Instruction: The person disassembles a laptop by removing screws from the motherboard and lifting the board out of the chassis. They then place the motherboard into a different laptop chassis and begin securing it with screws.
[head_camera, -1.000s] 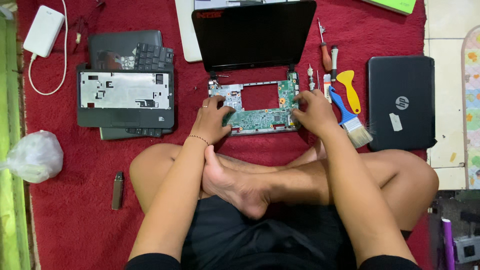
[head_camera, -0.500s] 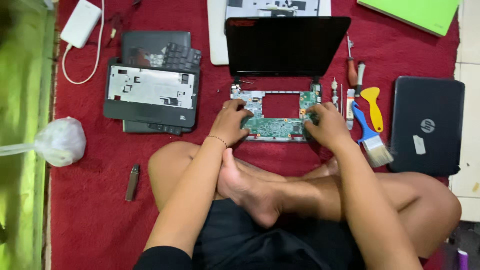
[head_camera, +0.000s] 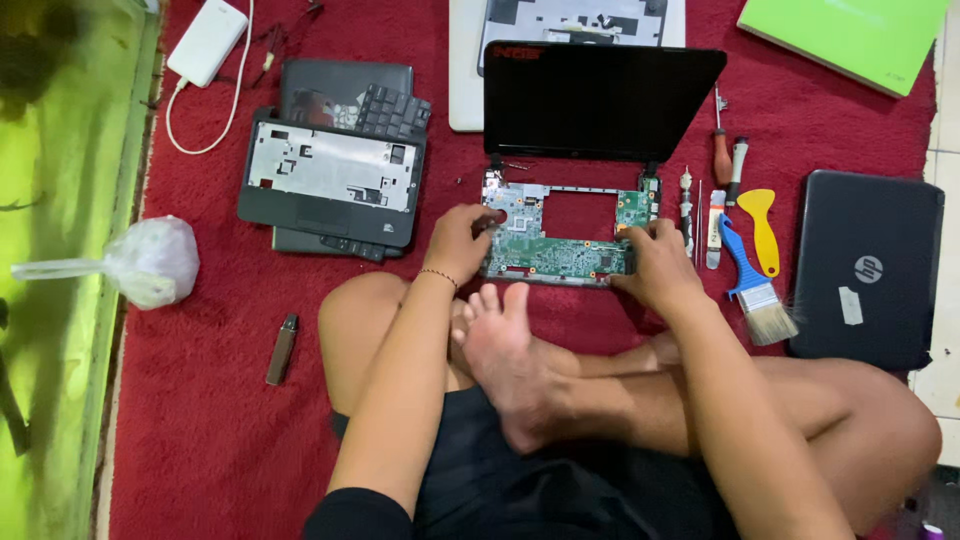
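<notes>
The green circuit board lies in the opened laptop base on the red carpet, directly below the black screen panel. Far left of the board rests a tied plastic bag; nearer on that side, a detached keyboard bezel. The left hand grips the board's left edge, fingers curled. The right hand clasps its right edge likewise. Right of the board lie screwdrivers, a blue brush, and a closed black laptop.
</notes>
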